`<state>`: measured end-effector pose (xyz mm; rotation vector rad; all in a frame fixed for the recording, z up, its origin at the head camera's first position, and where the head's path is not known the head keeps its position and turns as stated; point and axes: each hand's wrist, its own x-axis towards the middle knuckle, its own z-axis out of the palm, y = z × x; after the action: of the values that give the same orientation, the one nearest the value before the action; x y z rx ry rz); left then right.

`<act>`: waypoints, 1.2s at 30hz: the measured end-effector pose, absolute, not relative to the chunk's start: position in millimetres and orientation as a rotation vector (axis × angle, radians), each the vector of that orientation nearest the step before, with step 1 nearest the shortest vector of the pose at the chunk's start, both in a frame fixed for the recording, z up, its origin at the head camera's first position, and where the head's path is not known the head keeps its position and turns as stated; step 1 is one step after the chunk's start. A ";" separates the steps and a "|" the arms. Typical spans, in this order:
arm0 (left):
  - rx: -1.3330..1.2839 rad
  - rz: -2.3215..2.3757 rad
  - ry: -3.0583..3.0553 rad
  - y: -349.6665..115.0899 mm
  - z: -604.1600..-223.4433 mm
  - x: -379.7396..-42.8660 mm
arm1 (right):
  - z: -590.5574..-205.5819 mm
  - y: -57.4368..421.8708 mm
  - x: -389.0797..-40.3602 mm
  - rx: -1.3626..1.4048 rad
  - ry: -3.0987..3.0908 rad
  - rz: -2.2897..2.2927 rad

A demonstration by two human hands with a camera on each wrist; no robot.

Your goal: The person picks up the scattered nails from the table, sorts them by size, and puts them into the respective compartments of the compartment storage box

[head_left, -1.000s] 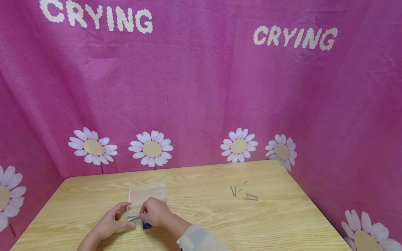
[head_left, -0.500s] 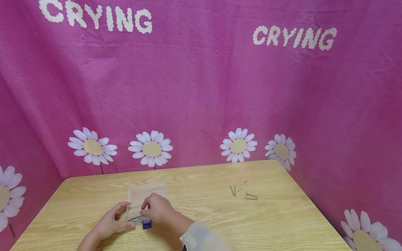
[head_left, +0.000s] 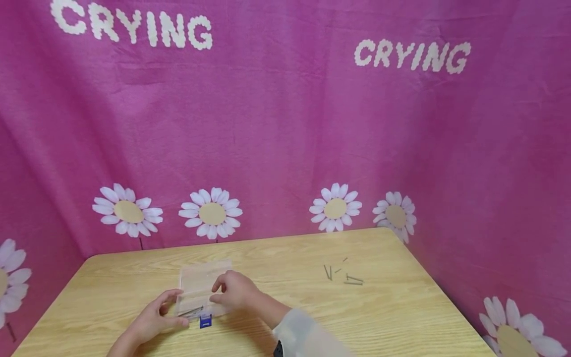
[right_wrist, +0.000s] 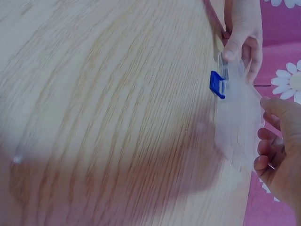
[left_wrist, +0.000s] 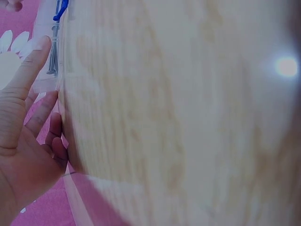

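A clear plastic box (head_left: pixel 196 280) with a blue latch (head_left: pixel 205 321) lies on the table. Inside its front left part are several slim grey metal pieces (head_left: pixel 192 312); in the left wrist view these pieces (left_wrist: pixel 53 59) show heads, but I cannot tell nails from screws. My left hand (head_left: pixel 153 317) holds the box's front left corner, thumb at the front and fingers along the left side. Over the box's right part hovers my right hand (head_left: pixel 236 291), fingers loosely bent. In the right wrist view my right hand (right_wrist: pixel 282 146) shows nothing between thumb and fingers.
Several loose dark metal pieces (head_left: pixel 353 283) lie scattered on the right side of the wooden table (head_left: pixel 285 263). A pink curtain (head_left: pixel 276 124) with white daisies and lettering hangs behind and at both sides.
My right hand has moved right, away from the metal pieces in the box, uncovering them and the latch. My left hand keeps its hold. The head view has shifted slightly.
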<state>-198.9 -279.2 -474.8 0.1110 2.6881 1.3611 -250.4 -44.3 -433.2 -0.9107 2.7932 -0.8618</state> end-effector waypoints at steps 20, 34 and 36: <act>0.149 1.360 2.714 -278.9 -475.9 -198.9 | -437.1 15.5 -263.2 -0.880 2.781 -0.933; 0.139 1.378 2.706 -279.3 -478.3 -199.6 | -444.4 66.3 -273.8 -0.845 2.784 -1.027; 0.149 1.385 2.707 -279.3 -479.1 -200.0 | -446.1 74.5 -276.1 -0.857 2.790 -1.037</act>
<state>-200.0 -279.3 -479.1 0.1486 2.7073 1.3849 -276.1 74.5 -446.1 -0.8574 2.7896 -1.0371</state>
